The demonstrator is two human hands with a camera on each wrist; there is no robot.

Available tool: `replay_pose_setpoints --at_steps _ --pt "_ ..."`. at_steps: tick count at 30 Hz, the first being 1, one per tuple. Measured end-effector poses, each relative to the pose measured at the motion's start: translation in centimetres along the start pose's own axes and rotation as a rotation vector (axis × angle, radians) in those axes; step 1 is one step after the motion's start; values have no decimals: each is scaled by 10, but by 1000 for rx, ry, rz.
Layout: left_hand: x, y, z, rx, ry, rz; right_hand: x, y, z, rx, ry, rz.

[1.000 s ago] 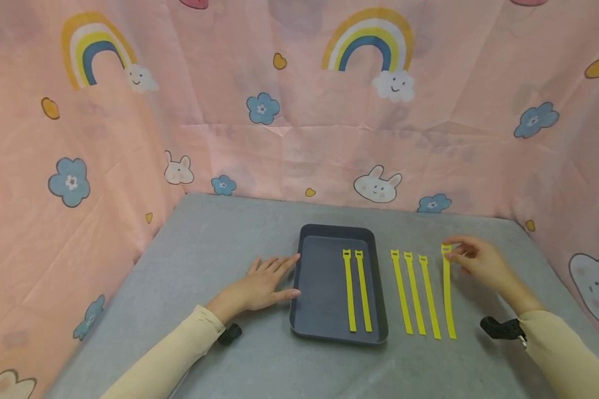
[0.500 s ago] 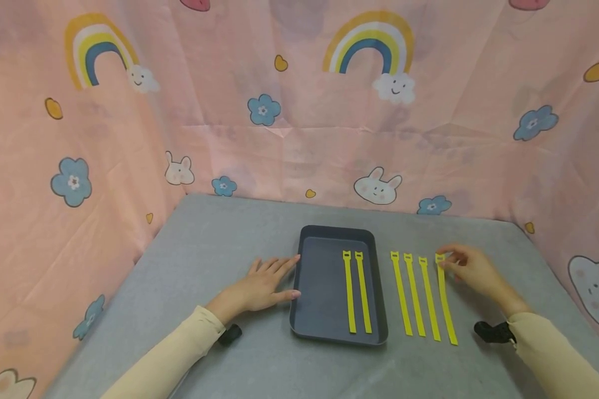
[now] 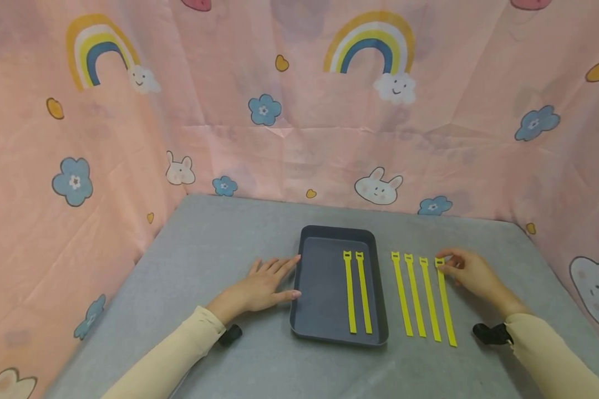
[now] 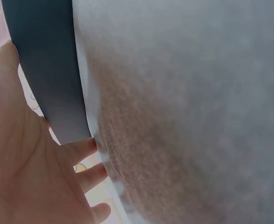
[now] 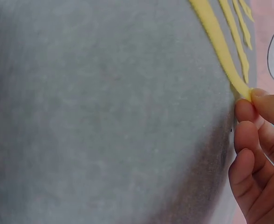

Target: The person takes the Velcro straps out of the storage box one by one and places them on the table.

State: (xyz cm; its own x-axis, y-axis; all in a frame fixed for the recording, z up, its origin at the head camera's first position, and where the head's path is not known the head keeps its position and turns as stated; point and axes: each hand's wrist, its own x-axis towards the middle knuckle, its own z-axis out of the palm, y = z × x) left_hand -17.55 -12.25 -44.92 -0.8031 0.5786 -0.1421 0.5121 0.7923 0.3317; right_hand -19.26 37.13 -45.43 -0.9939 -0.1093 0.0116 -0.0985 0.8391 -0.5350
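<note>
My right hand (image 3: 471, 272) pinches the slotted head of a yellow cable tie (image 3: 446, 307) between thumb and fingers. In the right wrist view this hook-and-loop style tie (image 5: 216, 39) bends up slightly into the fingertips. It is the rightmost of a row beside the tray; three more yellow ties (image 3: 416, 296) lie to its left, heads toward the back. My left hand (image 3: 259, 287) is spread with straight fingers, its fingertips at the left rim of the dark grey tray (image 3: 314, 299). Two yellow ties (image 3: 356, 293) lie side by side in the tray's right half.
A grey cloth-like table top (image 3: 219, 238) reaches back to a pink printed curtain (image 3: 299, 149), which also encloses both sides. Black wrist mounts (image 3: 491, 333) sit under the sleeves.
My right hand has moved slightly left and nearer, bringing the pinched tie's head down closer to the row. My left hand and the tray have stayed put.
</note>
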Motion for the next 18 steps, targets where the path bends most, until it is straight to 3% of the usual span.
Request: replay_pose_setpoints --at_steps 18 --pt "2 -1 1 -6 6 -2 4 2 7 -14 -14 26"
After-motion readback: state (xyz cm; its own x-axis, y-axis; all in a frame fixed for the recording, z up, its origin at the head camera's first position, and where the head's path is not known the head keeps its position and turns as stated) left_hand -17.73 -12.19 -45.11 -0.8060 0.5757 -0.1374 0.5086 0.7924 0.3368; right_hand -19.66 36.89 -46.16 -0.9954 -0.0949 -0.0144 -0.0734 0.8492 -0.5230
